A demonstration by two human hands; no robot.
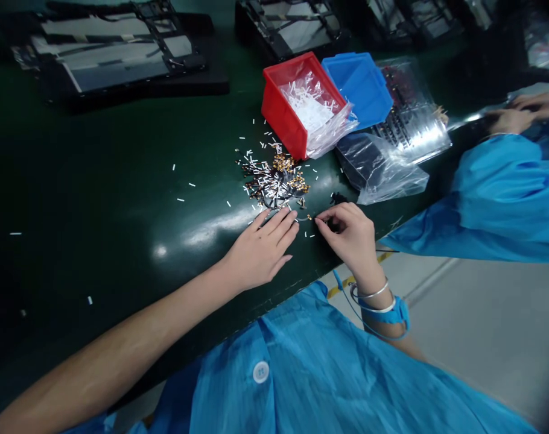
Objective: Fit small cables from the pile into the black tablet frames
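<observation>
My left hand (260, 250) lies open and flat on the green bench mat (120, 181), its fingertips (281, 218) resting at the edge of the tangle of thin wires with gold terminals (277, 184), pinning it lightly without gripping anything. My right hand (347, 235) is closed to a pinch, thumb and forefinger (324, 212) on what looks like a thin lead (307, 218) (it is too fine and half hidden to be sure) running out from the tangle just in front of me. Doing this well calls for a light pinch near the lead's end, with the left hand steadying the rest, so nothing snags or drags the gold terminals along. Loose white tubes (180, 199) lie scattered around the tangle, and the red bin (286, 105) sits just beyond it, so a low wrist keeps me clear of both.
</observation>
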